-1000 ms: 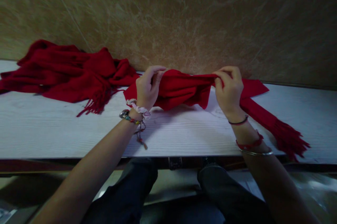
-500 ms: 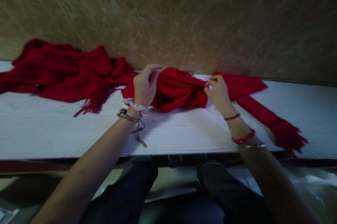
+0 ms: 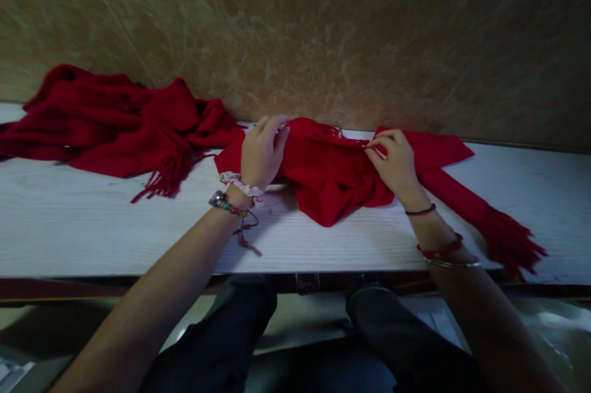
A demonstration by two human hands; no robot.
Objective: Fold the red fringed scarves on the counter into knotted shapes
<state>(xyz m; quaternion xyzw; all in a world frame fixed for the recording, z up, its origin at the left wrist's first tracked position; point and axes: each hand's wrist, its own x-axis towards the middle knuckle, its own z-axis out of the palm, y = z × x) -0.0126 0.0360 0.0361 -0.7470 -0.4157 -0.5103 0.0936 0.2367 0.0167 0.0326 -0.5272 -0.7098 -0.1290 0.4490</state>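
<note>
A red fringed scarf (image 3: pixel 330 174) lies bunched on the white wooden table (image 3: pixel 92 226) in front of me. My left hand (image 3: pixel 262 151) grips its left part with curled fingers. My right hand (image 3: pixel 396 162) pinches a fold near the scarf's middle. The scarf's tail runs off to the right and ends in a fringe (image 3: pixel 514 244) near the table's front edge. Both wrists wear bracelets.
A pile of more red scarves (image 3: pixel 115 125) lies at the back left of the table, against a brown marbled wall (image 3: pixel 323 29). My knees in dark trousers (image 3: pixel 240 331) show below the table edge.
The scarf has come down from being held stretched above the table and now lies spread lower on it. My right hand moved left, then slightly back right, pinching a fold.
</note>
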